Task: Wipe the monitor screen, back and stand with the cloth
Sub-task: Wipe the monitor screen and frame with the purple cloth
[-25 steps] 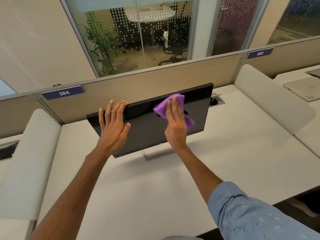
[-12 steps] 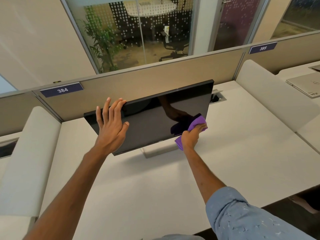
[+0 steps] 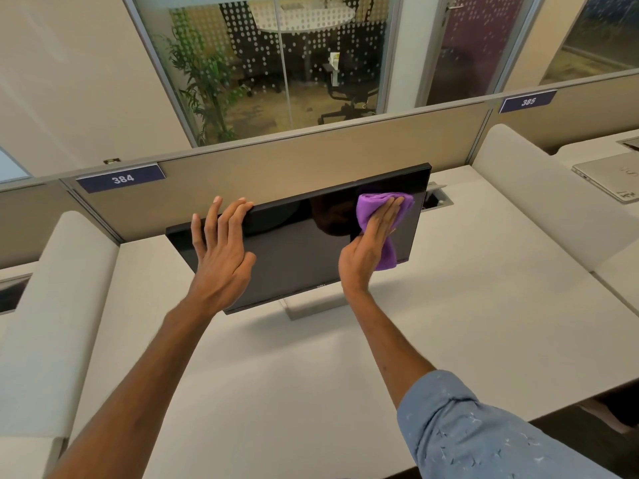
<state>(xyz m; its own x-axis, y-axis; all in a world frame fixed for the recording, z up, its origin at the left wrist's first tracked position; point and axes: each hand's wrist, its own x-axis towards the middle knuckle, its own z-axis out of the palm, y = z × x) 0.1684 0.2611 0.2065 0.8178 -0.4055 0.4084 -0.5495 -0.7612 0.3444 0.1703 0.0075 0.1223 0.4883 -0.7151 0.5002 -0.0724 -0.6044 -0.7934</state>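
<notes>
Head cam, fwd-down, over desk (image 3: 311, 375)

the desk view is showing one monitor (image 3: 297, 243), one cloth (image 3: 383, 205), two hands (image 3: 221, 252) (image 3: 368, 252), two number plates (image 3: 121, 178) (image 3: 528, 101) and one plant (image 3: 204, 88).

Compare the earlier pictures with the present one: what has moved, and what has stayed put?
The right hand swept the purple cloth across the monitor, from upper middle down to the lower right corner, then back up to the upper right, where the flat hand now presses it on the screen. The left hand stayed on the monitor's top edge, and the monitor stayed on the desk.
</notes>
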